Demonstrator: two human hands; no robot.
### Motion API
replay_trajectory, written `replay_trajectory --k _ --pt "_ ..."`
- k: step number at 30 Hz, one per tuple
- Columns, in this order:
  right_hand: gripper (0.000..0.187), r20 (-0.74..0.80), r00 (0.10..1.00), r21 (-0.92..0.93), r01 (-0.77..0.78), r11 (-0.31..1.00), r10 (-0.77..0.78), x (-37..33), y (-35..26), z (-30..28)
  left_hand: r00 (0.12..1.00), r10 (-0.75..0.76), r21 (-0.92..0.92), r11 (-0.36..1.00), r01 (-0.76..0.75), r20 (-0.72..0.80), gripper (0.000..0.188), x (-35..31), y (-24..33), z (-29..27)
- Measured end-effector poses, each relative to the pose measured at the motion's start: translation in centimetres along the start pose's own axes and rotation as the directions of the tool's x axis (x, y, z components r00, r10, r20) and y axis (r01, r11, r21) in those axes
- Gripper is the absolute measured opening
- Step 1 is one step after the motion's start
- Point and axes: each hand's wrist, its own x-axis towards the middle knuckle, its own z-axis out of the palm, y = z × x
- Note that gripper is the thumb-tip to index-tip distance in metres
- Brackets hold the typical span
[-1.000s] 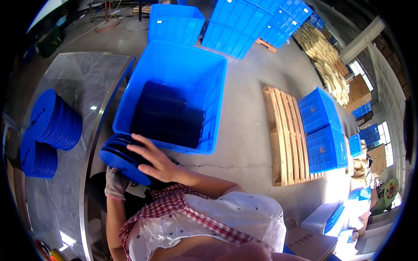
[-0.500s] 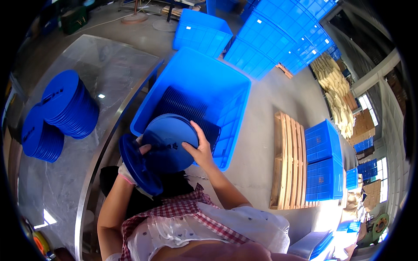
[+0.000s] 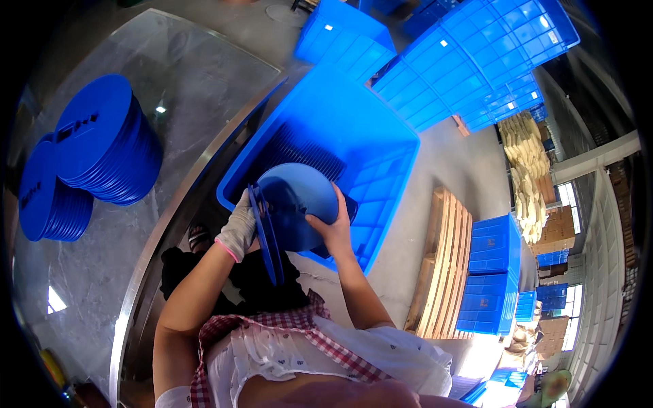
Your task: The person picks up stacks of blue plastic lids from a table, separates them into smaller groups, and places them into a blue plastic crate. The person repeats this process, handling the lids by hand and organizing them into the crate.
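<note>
Discs (image 3: 289,207), a few blue ones on edge, sit mid-frame clasped between the gloved left hand (image 3: 239,228) and bare right hand (image 3: 331,228). Behind, the crate (image 3: 381,136) holds many more; two stacks (image 3: 102,146) already stand on the surface (image 3: 197,75), upper left.

- My left hand (image 3: 239,230) is on the left side of the discs (image 3: 292,207) I hold; my right hand (image 3: 331,228) is on their right side.
- The held discs sit above the near edge of the open crate (image 3: 381,146), which stands on the floor just right of the table (image 3: 204,88).
- More discs stand on edge inside that crate (image 3: 303,149).
- Two stacks of discs rest on the table to my left, the larger stack (image 3: 109,139) behind the smaller one (image 3: 51,197).
- Further crates (image 3: 476,61) lie beyond the open crate.
- A wooden pallet (image 3: 439,262) lies on the floor to the right, with stacked crates (image 3: 493,279) just right of it.
</note>
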Motion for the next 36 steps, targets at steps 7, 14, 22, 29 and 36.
replay_trajectory --k 7,14,22,29,36 --pt "0.078 0.080 0.951 0.463 -0.301 0.834 0.299 4.2 3.8 -0.3 0.955 0.264 0.371 0.881 -0.294 0.131 0.067 -2.6 2.6 1.8" --pt "0.077 0.086 0.900 0.294 -0.432 0.852 0.427 8.9 10.7 -10.0 0.966 0.180 0.293 0.928 -0.229 0.185 0.058 -0.5 1.7 0.9" --pt "0.089 -0.126 0.833 -0.258 -0.552 0.793 0.538 17.9 15.6 -21.3 0.964 0.172 0.344 0.909 -0.234 0.201 0.051 1.5 1.1 0.9" --pt "0.093 -0.163 0.804 -0.514 -0.564 0.647 0.572 24.2 23.8 -22.8 0.982 0.135 0.391 0.903 -0.176 0.132 0.047 2.1 1.6 0.9" --pt "0.094 -0.268 0.810 -0.735 -0.522 0.434 0.521 27.7 28.0 -21.2 0.983 0.110 0.281 0.948 -0.148 0.146 0.047 2.5 1.1 -0.1"
